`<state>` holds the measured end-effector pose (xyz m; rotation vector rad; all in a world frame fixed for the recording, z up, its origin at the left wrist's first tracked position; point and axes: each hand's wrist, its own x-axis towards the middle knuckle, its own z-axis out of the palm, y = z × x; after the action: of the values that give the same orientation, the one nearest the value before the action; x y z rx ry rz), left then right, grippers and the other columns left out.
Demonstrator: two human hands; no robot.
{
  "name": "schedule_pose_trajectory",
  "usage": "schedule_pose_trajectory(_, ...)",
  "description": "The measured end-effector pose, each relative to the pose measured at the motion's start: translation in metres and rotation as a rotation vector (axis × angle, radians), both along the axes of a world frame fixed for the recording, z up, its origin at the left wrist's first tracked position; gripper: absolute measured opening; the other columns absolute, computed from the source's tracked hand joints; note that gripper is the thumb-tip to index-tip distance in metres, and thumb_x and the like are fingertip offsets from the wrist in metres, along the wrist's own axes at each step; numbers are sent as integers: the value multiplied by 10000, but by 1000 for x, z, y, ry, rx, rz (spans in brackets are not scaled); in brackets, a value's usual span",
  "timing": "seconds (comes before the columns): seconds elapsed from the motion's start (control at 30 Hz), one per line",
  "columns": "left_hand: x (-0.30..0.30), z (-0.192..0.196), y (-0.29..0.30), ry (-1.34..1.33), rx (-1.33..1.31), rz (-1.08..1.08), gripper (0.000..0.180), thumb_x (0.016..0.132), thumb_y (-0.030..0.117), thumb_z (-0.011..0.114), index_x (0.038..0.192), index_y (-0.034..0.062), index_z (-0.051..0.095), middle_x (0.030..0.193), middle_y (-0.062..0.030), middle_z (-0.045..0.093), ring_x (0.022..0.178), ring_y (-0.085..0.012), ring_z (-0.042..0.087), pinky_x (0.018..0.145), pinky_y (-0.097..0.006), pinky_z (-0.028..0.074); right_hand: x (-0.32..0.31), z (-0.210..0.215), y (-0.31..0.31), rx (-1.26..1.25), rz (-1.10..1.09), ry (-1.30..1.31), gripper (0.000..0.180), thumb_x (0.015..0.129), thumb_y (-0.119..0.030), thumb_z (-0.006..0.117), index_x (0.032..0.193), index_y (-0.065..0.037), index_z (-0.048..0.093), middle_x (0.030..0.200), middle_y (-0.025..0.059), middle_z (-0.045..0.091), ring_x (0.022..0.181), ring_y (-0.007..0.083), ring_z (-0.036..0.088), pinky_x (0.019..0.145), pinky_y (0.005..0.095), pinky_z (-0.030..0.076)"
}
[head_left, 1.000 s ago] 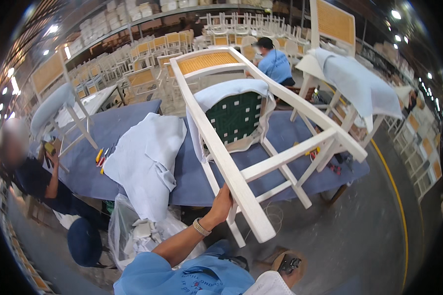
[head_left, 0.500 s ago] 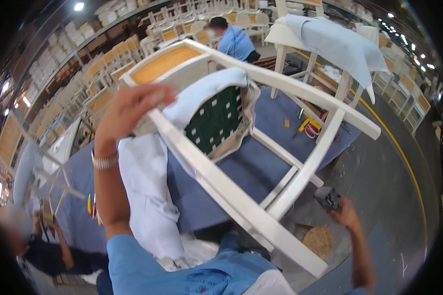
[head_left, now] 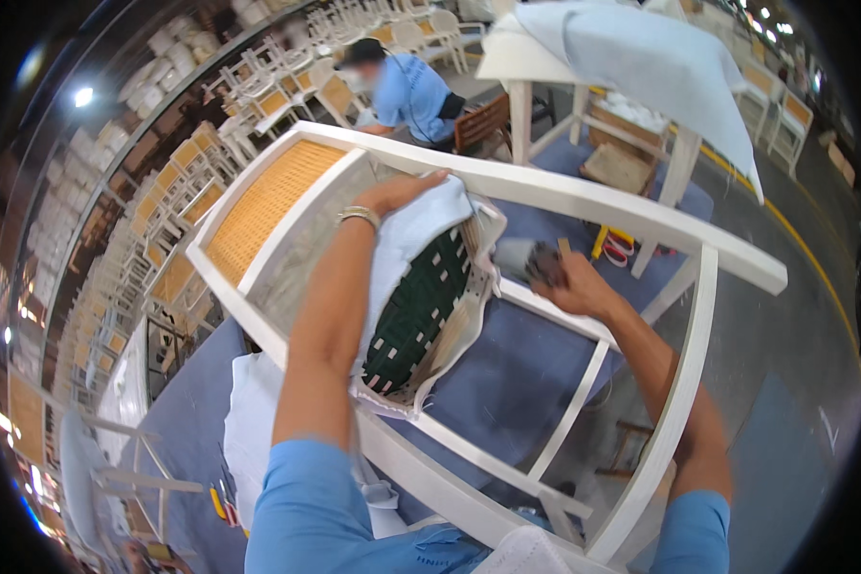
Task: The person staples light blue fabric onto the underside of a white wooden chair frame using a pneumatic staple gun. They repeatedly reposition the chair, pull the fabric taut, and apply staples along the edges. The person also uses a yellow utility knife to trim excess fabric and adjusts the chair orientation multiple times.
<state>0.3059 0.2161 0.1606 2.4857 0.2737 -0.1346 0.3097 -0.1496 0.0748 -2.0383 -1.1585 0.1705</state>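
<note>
A white wooden chair frame lies tipped on its side before me, its woven cane back panel at the upper left. Light blue fabric wraps the seat, whose underside shows dark green webbing. My left hand rests on the fabric near the seat's upper edge, fingers stretched out. In my right hand, reaching through the frame, is a dark staple gun, blurred by motion. It points toward the seat's edge, and a small gap seems to separate them.
Under the chair spreads a blue-covered table. Red-and-yellow-handled tools lie beyond my right hand. Another chair draped in pale blue fabric stands at the far right. A person in blue works behind, near rows of chairs.
My left hand has come down from the air onto the seat fabric. My right hand has carried the staple gun up from the lower right toward the seat. The chair has shifted and turned slightly.
</note>
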Motion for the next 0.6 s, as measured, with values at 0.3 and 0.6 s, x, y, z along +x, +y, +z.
schedule_pose_trajectory(0.3,-15,-4,-14,-89,75,36,976,818,670,702,1432,-63,508,1376,-256,598,1276,-322,582,1102,-364,412,14,-34,74,725,-169,436,287,876,-193,793,1080,-8,711,768,32,694,623,90,598,575,282,493)
schedule_pose_trajectory(0.6,-13,-6,-33,-48,294,86,920,820,602,686,1429,-65,507,1396,-287,580,1302,-365,570,1119,-396,401,9,-31,97,755,-218,518,252,852,-264,808,915,-29,739,666,20,656,556,107,573,542,301,466)
